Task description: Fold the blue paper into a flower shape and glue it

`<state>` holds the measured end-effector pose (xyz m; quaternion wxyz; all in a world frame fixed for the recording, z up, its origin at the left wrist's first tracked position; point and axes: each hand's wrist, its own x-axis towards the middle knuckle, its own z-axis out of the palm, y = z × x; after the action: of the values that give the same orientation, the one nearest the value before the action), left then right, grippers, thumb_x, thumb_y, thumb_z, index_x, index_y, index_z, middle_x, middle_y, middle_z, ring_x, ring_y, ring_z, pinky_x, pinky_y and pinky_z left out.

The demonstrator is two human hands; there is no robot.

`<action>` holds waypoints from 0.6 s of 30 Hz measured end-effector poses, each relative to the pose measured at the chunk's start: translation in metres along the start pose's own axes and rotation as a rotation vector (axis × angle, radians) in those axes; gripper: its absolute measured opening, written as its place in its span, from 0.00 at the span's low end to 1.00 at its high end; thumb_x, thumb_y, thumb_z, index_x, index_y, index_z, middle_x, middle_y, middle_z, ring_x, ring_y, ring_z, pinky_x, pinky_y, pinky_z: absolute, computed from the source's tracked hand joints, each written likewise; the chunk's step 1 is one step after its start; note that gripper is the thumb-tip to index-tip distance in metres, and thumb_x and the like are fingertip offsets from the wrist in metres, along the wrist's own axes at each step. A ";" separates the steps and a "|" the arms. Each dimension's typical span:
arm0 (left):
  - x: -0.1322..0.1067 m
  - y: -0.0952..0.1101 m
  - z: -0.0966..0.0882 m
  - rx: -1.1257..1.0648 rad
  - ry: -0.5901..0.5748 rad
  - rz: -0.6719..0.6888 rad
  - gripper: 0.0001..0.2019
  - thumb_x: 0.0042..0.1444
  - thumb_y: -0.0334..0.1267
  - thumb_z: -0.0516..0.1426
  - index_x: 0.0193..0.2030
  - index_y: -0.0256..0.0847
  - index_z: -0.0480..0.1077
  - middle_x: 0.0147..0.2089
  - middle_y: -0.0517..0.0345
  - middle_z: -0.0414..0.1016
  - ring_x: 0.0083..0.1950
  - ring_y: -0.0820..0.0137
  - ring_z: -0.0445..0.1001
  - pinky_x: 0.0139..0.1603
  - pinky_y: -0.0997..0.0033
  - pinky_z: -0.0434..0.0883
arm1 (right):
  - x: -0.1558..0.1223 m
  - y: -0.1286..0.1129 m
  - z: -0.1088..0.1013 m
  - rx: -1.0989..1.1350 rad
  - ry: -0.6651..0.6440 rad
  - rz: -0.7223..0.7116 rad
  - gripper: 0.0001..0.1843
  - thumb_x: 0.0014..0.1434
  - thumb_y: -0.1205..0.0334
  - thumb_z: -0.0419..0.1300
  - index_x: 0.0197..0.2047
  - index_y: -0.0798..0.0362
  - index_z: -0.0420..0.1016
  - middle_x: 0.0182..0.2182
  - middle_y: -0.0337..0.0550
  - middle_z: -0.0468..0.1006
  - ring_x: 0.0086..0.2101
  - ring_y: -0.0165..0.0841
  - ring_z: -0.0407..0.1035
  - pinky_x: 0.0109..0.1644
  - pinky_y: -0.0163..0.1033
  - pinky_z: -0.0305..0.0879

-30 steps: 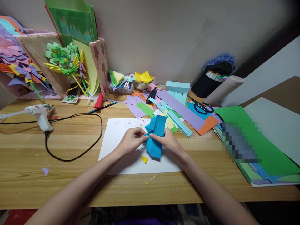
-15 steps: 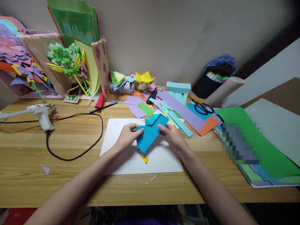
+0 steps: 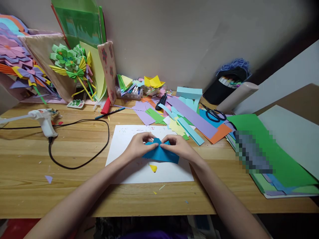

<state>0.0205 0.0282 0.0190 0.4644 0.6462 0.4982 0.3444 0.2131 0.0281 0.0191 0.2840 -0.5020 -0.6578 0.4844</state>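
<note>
A folded blue sheet of paper is pinched between both hands over the white sheet on the table. My left hand is closed on its upper left part, thumb pressing near the middle. From the other side my right hand grips it, and the two thumb tips nearly meet at the centre. A small flap stands up between the fingers, and the lower edge spreads wide toward me. Just below lies a small yellow paper piece on the white sheet.
Left stands a white glue gun with its looped black cord. Behind the hands lie coloured paper strips and black scissors. Green sheets are stacked at right. Paper flowers stand in a holder at back left.
The blue paper has turned from a tilted position to lie level and sits slightly lower. Both hands have moved closer together, thumbs now meeting at its middle.
</note>
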 end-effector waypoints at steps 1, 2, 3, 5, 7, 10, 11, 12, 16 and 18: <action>0.001 0.000 -0.001 -0.049 0.063 0.001 0.13 0.42 0.41 0.62 0.35 0.38 0.73 0.36 0.54 0.76 0.39 0.66 0.72 0.40 0.70 0.67 | 0.001 0.000 0.000 0.047 0.064 0.012 0.10 0.46 0.55 0.63 0.28 0.54 0.74 0.27 0.38 0.74 0.27 0.29 0.64 0.30 0.34 0.59; 0.003 0.001 -0.002 -0.110 0.126 -0.003 0.16 0.42 0.41 0.63 0.38 0.38 0.73 0.40 0.52 0.76 0.41 0.66 0.72 0.42 0.69 0.68 | 0.002 0.000 0.001 0.115 0.138 0.035 0.11 0.45 0.55 0.64 0.28 0.54 0.73 0.27 0.38 0.73 0.27 0.28 0.64 0.30 0.33 0.59; 0.004 0.002 -0.003 -0.183 0.173 -0.018 0.18 0.42 0.42 0.64 0.40 0.38 0.72 0.42 0.51 0.76 0.42 0.65 0.73 0.43 0.68 0.68 | 0.003 0.000 0.001 0.201 0.214 0.066 0.13 0.44 0.54 0.64 0.28 0.54 0.72 0.26 0.38 0.72 0.27 0.28 0.64 0.30 0.33 0.59; 0.005 0.004 -0.002 -0.345 0.184 -0.083 0.20 0.42 0.45 0.64 0.42 0.36 0.71 0.43 0.49 0.76 0.43 0.65 0.73 0.44 0.68 0.69 | 0.004 -0.002 0.005 0.393 0.332 0.131 0.16 0.41 0.52 0.66 0.28 0.54 0.70 0.25 0.37 0.70 0.25 0.27 0.62 0.29 0.32 0.58; 0.003 0.005 0.003 -0.497 0.082 -0.178 0.21 0.43 0.47 0.63 0.41 0.34 0.72 0.42 0.48 0.76 0.41 0.66 0.74 0.43 0.67 0.70 | 0.003 -0.003 0.012 0.558 0.388 0.151 0.16 0.40 0.52 0.66 0.28 0.53 0.68 0.23 0.35 0.67 0.24 0.26 0.61 0.28 0.31 0.58; -0.004 0.005 0.016 -0.627 -0.020 -0.277 0.21 0.44 0.48 0.63 0.39 0.33 0.73 0.42 0.47 0.76 0.40 0.65 0.74 0.42 0.67 0.70 | 0.000 -0.003 0.028 0.681 0.402 0.122 0.15 0.41 0.55 0.67 0.26 0.53 0.65 0.23 0.33 0.65 0.24 0.25 0.59 0.29 0.30 0.58; -0.007 0.004 0.019 -0.630 0.003 -0.294 0.21 0.44 0.48 0.63 0.39 0.33 0.73 0.41 0.47 0.77 0.40 0.65 0.74 0.41 0.67 0.70 | -0.001 -0.003 0.033 0.692 0.392 0.113 0.15 0.42 0.56 0.66 0.25 0.53 0.65 0.23 0.33 0.64 0.25 0.25 0.59 0.29 0.30 0.58; -0.009 0.004 0.022 -0.619 0.043 -0.307 0.20 0.43 0.47 0.64 0.39 0.33 0.73 0.41 0.48 0.77 0.40 0.65 0.74 0.40 0.68 0.70 | -0.003 -0.002 0.038 0.692 0.378 0.104 0.15 0.42 0.56 0.66 0.25 0.53 0.65 0.23 0.33 0.64 0.25 0.25 0.59 0.29 0.30 0.57; -0.011 0.002 0.019 -0.524 0.113 -0.323 0.20 0.42 0.47 0.64 0.37 0.33 0.74 0.40 0.48 0.78 0.40 0.63 0.74 0.39 0.68 0.69 | -0.006 -0.001 0.043 0.685 0.265 0.096 0.14 0.45 0.56 0.66 0.25 0.53 0.66 0.24 0.32 0.65 0.26 0.24 0.60 0.29 0.28 0.56; -0.008 0.003 0.012 -0.484 0.063 -0.317 0.20 0.42 0.47 0.64 0.37 0.33 0.74 0.40 0.47 0.78 0.40 0.62 0.74 0.40 0.66 0.69 | -0.004 -0.002 0.035 0.733 0.197 0.125 0.13 0.46 0.55 0.66 0.27 0.53 0.68 0.25 0.33 0.67 0.28 0.24 0.63 0.30 0.29 0.58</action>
<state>0.0303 0.0176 0.0183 0.6374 0.4195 0.5104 0.3964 0.1833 0.0116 0.0084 0.4765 -0.4504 -0.3785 0.6533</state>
